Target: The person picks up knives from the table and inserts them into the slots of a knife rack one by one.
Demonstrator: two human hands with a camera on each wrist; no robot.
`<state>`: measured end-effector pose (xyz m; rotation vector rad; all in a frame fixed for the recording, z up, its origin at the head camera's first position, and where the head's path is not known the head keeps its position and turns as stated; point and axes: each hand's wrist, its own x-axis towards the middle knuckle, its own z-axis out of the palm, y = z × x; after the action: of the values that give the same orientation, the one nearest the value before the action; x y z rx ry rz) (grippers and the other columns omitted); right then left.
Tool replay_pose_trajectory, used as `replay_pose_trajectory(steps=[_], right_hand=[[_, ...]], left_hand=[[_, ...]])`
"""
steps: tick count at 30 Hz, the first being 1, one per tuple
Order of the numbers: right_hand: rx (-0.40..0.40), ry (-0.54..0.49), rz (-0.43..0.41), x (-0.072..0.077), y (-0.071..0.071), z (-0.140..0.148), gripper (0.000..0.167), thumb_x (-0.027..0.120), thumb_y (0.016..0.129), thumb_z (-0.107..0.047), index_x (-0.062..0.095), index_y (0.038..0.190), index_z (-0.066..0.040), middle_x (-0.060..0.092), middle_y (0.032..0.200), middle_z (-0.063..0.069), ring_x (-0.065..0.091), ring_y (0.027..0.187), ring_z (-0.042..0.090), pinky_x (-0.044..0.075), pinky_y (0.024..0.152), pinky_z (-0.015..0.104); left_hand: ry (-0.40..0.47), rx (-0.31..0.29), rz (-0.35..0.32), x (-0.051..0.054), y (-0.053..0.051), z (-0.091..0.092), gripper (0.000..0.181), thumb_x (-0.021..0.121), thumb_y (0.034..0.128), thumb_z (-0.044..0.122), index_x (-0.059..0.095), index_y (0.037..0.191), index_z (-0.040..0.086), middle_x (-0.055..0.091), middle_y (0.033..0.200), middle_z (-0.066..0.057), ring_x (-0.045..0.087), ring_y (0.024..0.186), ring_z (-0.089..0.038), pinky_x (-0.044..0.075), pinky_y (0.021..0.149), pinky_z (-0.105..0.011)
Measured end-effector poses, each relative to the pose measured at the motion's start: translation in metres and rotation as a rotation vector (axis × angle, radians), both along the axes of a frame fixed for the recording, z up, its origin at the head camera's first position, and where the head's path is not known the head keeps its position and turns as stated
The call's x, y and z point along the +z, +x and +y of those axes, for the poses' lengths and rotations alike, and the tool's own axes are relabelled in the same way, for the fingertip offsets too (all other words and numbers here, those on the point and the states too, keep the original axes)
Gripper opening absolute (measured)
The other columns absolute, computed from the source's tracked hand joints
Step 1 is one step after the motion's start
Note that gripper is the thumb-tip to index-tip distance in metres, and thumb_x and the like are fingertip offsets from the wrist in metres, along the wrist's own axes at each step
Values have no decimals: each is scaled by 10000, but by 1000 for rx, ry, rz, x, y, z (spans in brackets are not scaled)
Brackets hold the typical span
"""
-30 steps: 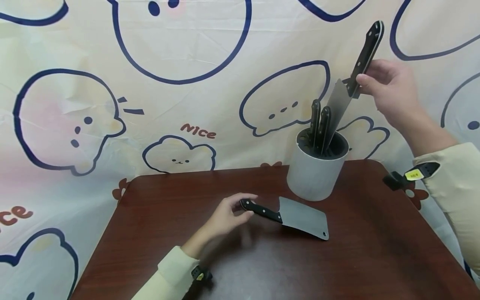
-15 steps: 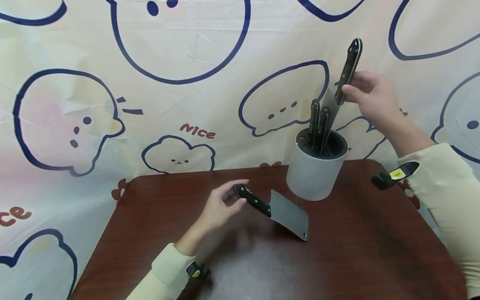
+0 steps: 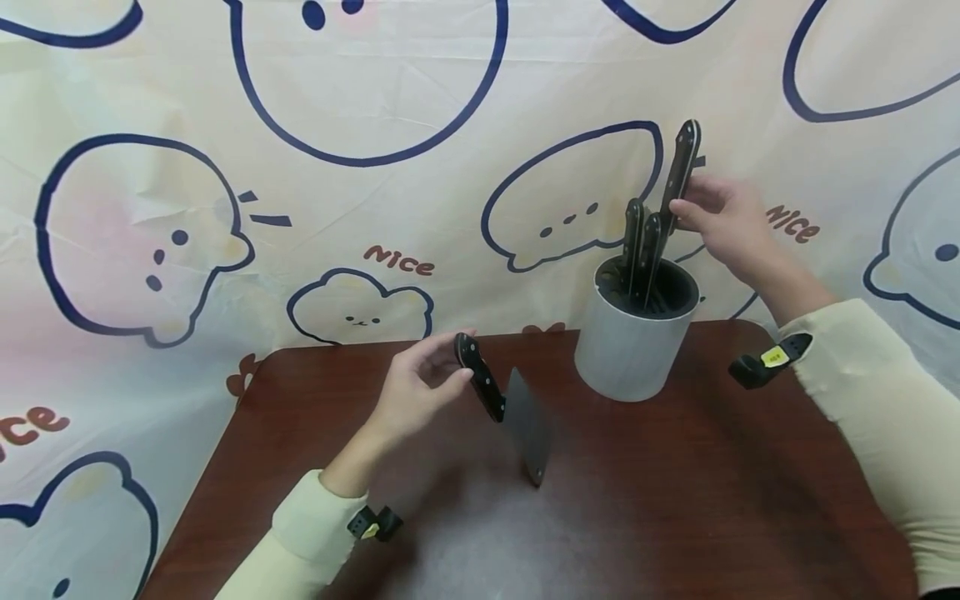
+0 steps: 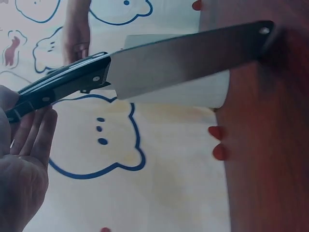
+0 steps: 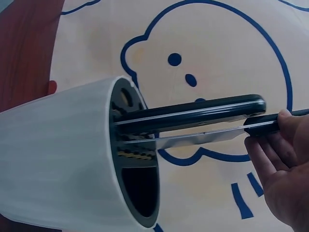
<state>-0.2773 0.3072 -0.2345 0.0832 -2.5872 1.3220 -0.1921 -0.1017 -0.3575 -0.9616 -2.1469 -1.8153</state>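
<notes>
A cleaver (image 3: 527,429) is gripped by its black handle in my left hand (image 3: 408,390), its blade tilted down over the table with the far corner low. In the left wrist view the cleaver blade (image 4: 183,60) crosses in front of the holder. My right hand (image 3: 727,223) pinches the black handle of a knife (image 3: 681,171) standing in the white knife holder (image 3: 630,358). The right wrist view shows that knife's blade (image 5: 193,139) partly down in a slot, beside another black handle (image 5: 203,110). Two smaller handled pieces (image 3: 632,242) stand in the holder too.
The dark wooden table (image 3: 615,517) carries the holder near its back edge. Behind it hangs a cream cloth (image 3: 360,208) with blue cartoon outlines. The holder's top insert (image 5: 140,186) has slots and a larger opening.
My right hand has lowered the knife further into the holder, moving down and left. My left hand has drawn the cleaver up and left, turning its blade more edge-on and downward.
</notes>
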Motion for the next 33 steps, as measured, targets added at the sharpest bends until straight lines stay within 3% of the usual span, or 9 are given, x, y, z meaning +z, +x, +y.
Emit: replay_pose_trajectory(steps=[9, 16, 33], right_hand=[[7, 25, -49, -14, -5, 4, 573, 536, 1054, -394, 431, 1550, -127, 481, 1526, 189, 532, 1339, 367, 291, 1176, 576], [39, 63, -38, -29, -6, 4, 481, 508, 1076, -317, 491, 1506, -100, 567, 1424, 209, 574, 1290, 371, 409, 1103, 559], [114, 67, -128, -60, -6, 7, 498, 476, 1091, -265, 419, 1537, -51, 517, 1452, 249, 543, 1291, 425, 407, 1079, 610]], left_hand=[[-20, 43, 12, 21, 0, -14, 461, 694, 904, -53, 621, 1355, 5, 706, 1090, -134, 679, 945, -203, 583, 829, -268], [-69, 39, -7, 33, 4, -21, 465, 697, 916, -27, 605, 1370, 11, 687, 1134, -112, 667, 995, -220, 575, 890, -287], [-94, 64, 34, 52, 8, -29, 460, 706, 905, -33, 625, 1354, 21, 701, 1128, -109, 677, 990, -194, 582, 886, -295]])
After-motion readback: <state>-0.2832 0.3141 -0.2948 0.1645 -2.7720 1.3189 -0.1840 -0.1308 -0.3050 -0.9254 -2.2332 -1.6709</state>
